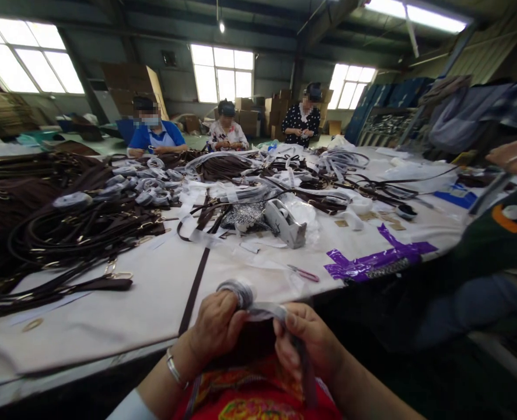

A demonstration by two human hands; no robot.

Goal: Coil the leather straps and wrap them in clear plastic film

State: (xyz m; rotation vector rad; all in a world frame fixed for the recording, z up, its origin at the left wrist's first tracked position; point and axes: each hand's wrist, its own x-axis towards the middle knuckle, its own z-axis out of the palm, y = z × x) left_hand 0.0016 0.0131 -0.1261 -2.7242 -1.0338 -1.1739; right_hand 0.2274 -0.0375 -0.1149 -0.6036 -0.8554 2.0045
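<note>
A coiled strap wrapped in whitish film sits in my left hand, its fingers closed round the coil at the table's near edge. From the coil a loose length of the strap runs across to my right hand. The right thumb and fingers pinch that length, and its dark tail hangs down below the hand. Both hands are in front of my body, a short gap apart. A pink-handled cutter lies on the table beyond my right hand.
Dark straps with metal clasps pile up on the left. Wrapped coils lie mid-table near a tape dispenser. Purple tape covers part of the table's edge. Several people work across the table; another person's arm is at right.
</note>
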